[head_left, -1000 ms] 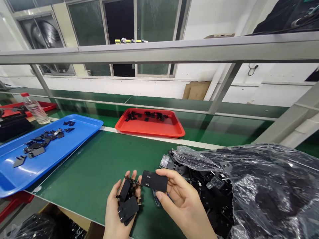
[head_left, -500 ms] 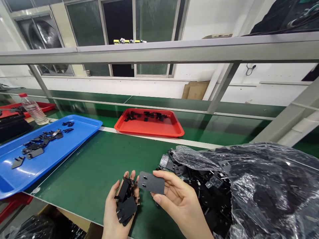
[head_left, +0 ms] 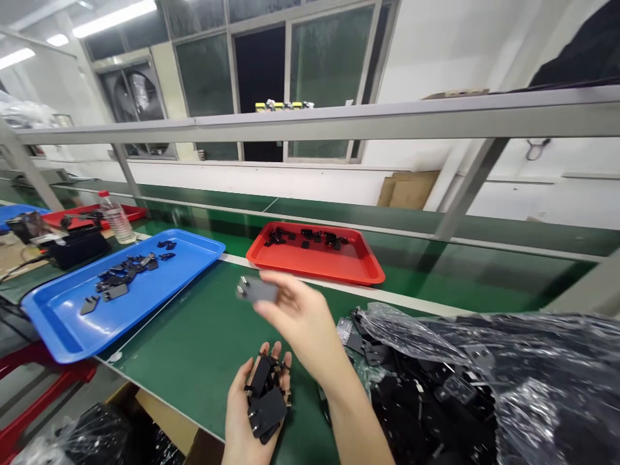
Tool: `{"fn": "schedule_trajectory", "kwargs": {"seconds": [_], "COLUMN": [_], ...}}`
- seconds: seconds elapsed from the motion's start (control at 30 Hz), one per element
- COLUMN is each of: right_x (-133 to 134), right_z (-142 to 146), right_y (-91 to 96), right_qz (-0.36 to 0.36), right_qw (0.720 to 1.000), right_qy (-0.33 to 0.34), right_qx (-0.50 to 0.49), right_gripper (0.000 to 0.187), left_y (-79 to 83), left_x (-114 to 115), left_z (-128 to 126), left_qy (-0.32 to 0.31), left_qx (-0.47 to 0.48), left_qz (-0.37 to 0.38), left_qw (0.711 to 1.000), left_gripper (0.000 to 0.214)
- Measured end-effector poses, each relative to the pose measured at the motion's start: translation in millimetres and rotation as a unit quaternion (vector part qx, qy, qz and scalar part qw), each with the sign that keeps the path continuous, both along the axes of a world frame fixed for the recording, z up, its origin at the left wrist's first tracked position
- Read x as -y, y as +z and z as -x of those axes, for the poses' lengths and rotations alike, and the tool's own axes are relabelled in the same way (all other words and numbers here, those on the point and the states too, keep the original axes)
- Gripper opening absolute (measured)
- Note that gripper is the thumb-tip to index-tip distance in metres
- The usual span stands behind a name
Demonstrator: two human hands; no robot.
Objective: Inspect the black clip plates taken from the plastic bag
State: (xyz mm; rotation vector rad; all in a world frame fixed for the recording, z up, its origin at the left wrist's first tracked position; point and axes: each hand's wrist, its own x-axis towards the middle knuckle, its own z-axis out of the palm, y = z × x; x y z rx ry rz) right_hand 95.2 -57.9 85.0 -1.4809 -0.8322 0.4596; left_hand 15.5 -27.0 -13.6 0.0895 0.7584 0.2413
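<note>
My left hand (head_left: 252, 413) lies palm up near the table's front edge, fingers curled around a small stack of black plastic parts (head_left: 264, 400). My right hand (head_left: 300, 320) is stretched forward and left over the green table (head_left: 203, 329), pinching one flat dark grey part (head_left: 256, 290) with metal prongs; it is blurred by motion. That part hangs in the air between the blue tray (head_left: 62, 316) and the red tray (head_left: 314, 265). A clear plastic bag (head_left: 484, 374) full of the same black parts lies to the right of both hands.
The blue tray at left holds several black parts (head_left: 123, 278); the red tray at the back holds a few more. A water bottle (head_left: 115, 216) and a black device (head_left: 77, 248) stand far left. A metal frame rail (head_left: 339, 123) crosses overhead. A cardboard box (head_left: 159, 413) sits below the table edge.
My right hand has lifted the single grey part up and to the left, away from my left hand. The view has shifted left and upward. The left hand keeps its stack.
</note>
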Motion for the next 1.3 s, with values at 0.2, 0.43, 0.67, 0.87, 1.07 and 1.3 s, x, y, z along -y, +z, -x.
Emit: {"fn": "schedule_trajectory", "kwargs": {"seconds": [0.2,0.43,0.67,0.87,1.07,1.3], "right_x": [-125,-25,16,32,50,81], "right_z": [-22,6,15,4,4,9], "right_y": [37.7,-9.0,-47.9,-60.3,-57.5,-59.3], "right_qz": [0.158,0.388,0.387,0.313,0.216,0.11], "right_qw": [0.958,0.871,0.893,0.935,0.959,0.966], "right_qy": [0.03,0.122,0.058,-0.034,-0.133,-0.217], "right_qx": [0.237,0.274,0.223,0.166,0.124,-0.092], "right_gripper": [0.075,0.04,0.031,0.021,0.022,0.055], "left_y": [14.1,4.3,2.9,5.5,3.5,4.1], "left_x": [-3,-13,-5,14,24,19], "left_z": [2,1,-1,-8,-13,-5], "left_qy": [0.013,0.03,0.006,-0.015,-0.056,-0.084], "left_qx": [0.018,0.006,0.01,0.032,0.04,0.039], "left_qz": [-0.011,-0.009,-0.001,-0.004,0.021,0.009], "left_qw": [1.0,0.999,1.0,0.999,0.997,0.996], "left_gripper": [0.014,0.016,0.015,0.016,0.017,0.054]}}
